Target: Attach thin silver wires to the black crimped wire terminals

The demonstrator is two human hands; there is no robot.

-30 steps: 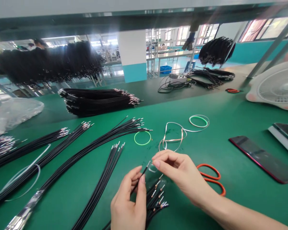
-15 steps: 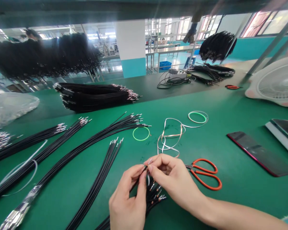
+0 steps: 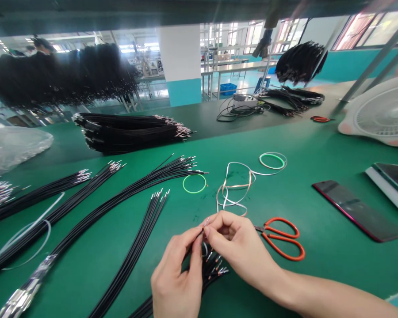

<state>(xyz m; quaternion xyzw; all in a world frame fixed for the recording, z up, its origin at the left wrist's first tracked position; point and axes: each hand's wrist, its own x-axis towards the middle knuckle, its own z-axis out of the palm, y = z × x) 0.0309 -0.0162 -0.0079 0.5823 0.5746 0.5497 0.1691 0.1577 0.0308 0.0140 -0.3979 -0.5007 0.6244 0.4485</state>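
Note:
My left hand (image 3: 179, 269) pinches a thin black cable between thumb and forefinger. At that cable's silvery tip, the thumb and fingers of my right hand (image 3: 237, 247) are closed; the fingertips of both hands nearly meet. Under the hands lies a bundle of black cables (image 3: 215, 269) with bare metal ends, partly hidden by my fingers. Just right of my right hand rest scissors with orange handles (image 3: 283, 238), their blades mostly covered. A small sheaf of black cables (image 3: 135, 247) lies left of my left hand. Beyond my fingers is a tangle of white, flat strip (image 3: 234, 203).
Longer cable bundles (image 3: 119, 201) spread across the left of the green table (image 3: 285, 287). A green ring (image 3: 194, 192) lies mid-table. A phone (image 3: 354, 210) and a white fan (image 3: 381, 112) are at right. A large cable coil (image 3: 129, 134) sits behind.
Both hands keep their pinch on the cable with barely any movement. The whole view has shifted very slightly.

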